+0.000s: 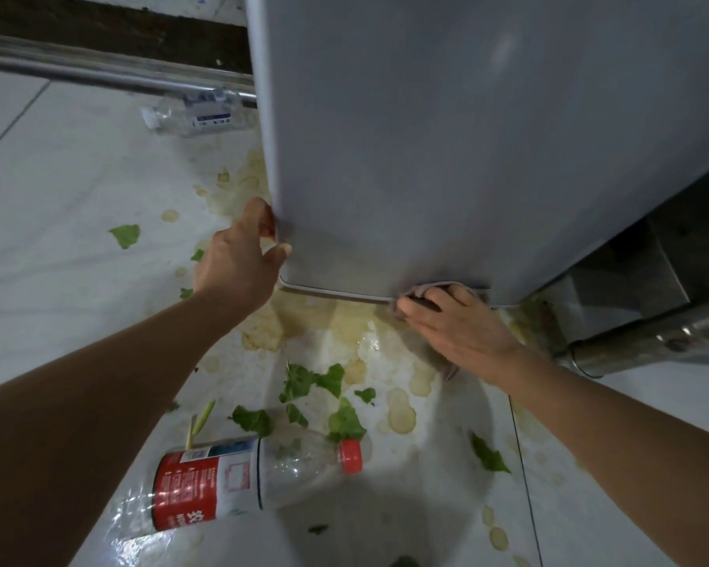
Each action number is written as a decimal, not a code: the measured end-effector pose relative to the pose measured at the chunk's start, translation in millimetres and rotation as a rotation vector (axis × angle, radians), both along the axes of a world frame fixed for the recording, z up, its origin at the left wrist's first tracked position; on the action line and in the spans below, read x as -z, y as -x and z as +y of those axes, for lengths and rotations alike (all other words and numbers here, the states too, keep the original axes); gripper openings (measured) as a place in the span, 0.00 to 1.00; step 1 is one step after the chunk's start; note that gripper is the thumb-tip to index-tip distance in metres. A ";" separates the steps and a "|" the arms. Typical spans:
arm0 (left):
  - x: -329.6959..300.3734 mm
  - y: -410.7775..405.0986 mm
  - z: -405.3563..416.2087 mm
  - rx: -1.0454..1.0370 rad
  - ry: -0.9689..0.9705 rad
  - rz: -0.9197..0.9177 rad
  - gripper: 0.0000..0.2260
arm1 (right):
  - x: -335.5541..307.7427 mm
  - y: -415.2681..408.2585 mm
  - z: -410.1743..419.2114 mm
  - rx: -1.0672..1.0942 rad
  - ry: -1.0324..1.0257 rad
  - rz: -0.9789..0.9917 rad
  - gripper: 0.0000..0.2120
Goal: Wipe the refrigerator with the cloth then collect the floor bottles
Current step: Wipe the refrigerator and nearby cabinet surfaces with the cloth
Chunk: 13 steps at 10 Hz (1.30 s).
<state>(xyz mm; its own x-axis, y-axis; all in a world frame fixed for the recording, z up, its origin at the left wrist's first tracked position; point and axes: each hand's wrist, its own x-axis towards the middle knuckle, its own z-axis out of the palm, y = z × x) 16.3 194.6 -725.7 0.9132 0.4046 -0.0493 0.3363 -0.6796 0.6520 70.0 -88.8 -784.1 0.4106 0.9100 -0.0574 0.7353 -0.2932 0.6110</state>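
red-label bottle (pixel 238 480) lies on floor (pixel 58 239) w/ leaf scraps (pixel 303 382). left hand (pixel 238 259) grips fridge (pixel 447 157) door's corner edge. right hand (pixel 459 325), fingers straight, presses cloth (pixel 434 289) to bottom edge; 2nd bottle (pixel 193 114) farther back.

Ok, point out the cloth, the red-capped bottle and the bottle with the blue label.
cloth (pixel 439 286), head view, on the fold above the fingers.
red-capped bottle (pixel 205 486), head view, on its red label.
blue-label bottle (pixel 209 116), head view, on its label.
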 end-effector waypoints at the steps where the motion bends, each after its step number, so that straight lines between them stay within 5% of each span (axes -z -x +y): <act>1: 2.8 0.4 2.5 0.008 -0.003 -0.007 0.10 | -0.8 -7.7 -43.3 0.189 0.119 0.061 0.34; 3: 5.4 -2.0 5.5 -0.006 0.045 -0.015 0.09 | -3.0 -1.6 -69.0 0.473 0.082 0.130 0.28; 4: 5.3 -2.8 5.8 -0.004 0.036 -0.005 0.09 | -5.5 11.4 -74.6 0.726 -0.024 0.227 0.33; 5: 5.6 -3.5 6.0 -0.012 0.024 0.002 0.08 | -13.5 22.4 -81.7 0.918 -0.286 0.267 0.39; 7: 5.8 -3.8 5.4 0.010 -0.004 -0.011 0.08 | -30.4 13.3 -63.6 1.199 -1.394 0.508 0.21; 8: 6.1 -3.2 4.4 0.007 -0.001 -0.018 0.08 | -25.0 1.0 -39.9 1.315 -1.586 0.581 0.11; 11: 6.9 -1.7 2.8 0.009 0.042 -0.046 0.09 | -10.1 -28.0 -39.5 1.673 -1.547 0.657 0.16; 13: 5.0 -0.9 2.9 0.023 0.037 -0.040 0.08 | -16.4 -17.3 -21.0 1.654 -1.768 0.818 0.18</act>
<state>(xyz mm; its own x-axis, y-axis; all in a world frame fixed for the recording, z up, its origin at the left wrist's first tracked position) 17.2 197.5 -730.7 0.9237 0.3822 -0.0267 0.2939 -0.6621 0.6894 87.3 -109.7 -767.7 0.7505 -0.5235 -0.4034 -0.5845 -0.2410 -0.7747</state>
